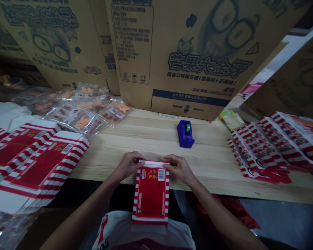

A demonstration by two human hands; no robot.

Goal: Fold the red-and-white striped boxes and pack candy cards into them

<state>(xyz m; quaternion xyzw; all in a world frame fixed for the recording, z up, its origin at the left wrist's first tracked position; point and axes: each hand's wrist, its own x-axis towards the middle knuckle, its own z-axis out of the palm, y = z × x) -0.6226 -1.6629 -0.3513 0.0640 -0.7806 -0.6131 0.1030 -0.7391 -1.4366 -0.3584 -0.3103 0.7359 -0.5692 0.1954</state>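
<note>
A red-and-white striped carton [151,194] lies in front of my body, its far end at the table's near edge. My left hand [130,164] pinches the far left corner, thumb on top. At the far right corner my right hand [179,168] is closed in the same way, thumb on the white end strip. The back panel with a barcode faces up. Beyond my hands stands a blue tape dispenser [185,134] with a green roll in it.
Flat striped cartons [44,163] are stacked at the left. Clear packets of orange pieces [83,104] are heaped behind them. More striped cartons [273,146] lean in a row at the right. Large brown cardboard boxes [198,52] wall off the table's back.
</note>
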